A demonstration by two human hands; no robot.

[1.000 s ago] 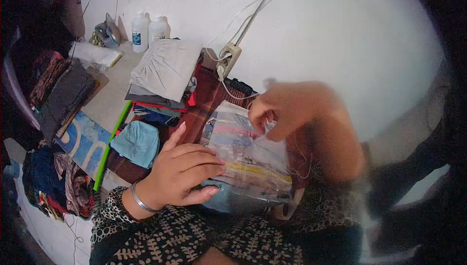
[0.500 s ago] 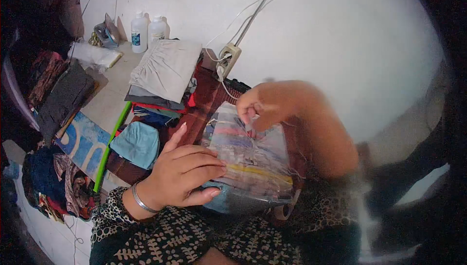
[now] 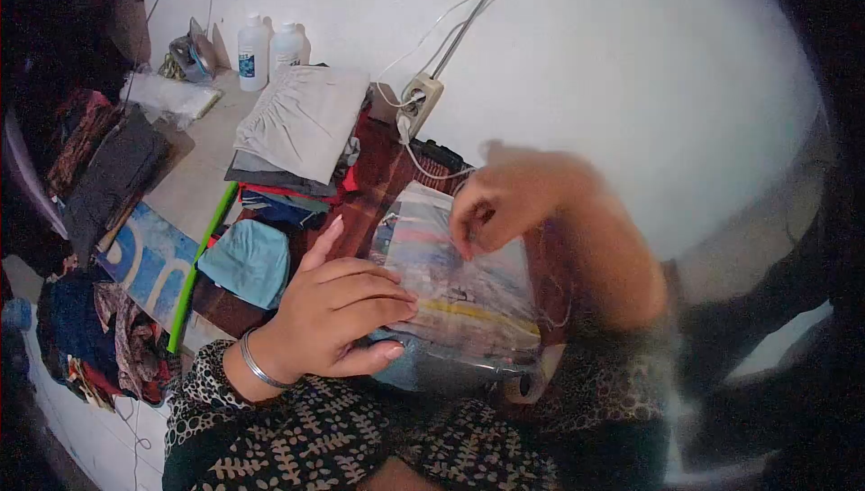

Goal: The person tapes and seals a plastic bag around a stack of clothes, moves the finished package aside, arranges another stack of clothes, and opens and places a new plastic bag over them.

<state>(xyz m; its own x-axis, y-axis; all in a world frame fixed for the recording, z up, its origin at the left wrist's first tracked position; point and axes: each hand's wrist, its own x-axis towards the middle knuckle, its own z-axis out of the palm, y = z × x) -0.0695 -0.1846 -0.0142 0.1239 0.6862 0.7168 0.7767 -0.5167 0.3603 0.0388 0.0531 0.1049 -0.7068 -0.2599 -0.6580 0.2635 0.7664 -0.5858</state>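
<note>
In front of me lies a packet of folded clothes in clear, shiny plastic, with a yellow band showing near its lower part. My left hand, wearing a silver bangle, rests with fingers stretched out on the packet's left side. Over the upper right of the packet is my right hand, its fingers curled and fingertips together at the plastic. Whatever those fingertips may hold is too small to make out. Part of a tape roll shows at the packet's lower right corner.
Folded clothes, grey on top, are stacked at the upper left, near a light blue folded cloth and a green strip. Behind stand an iron, two white bottles and a power strip. More clothes lie far left.
My right hand has shifted slightly right and down over the packet, its fingertips now lower on the plastic. My left hand stays on the packet's left side. The view has moved a little.
</note>
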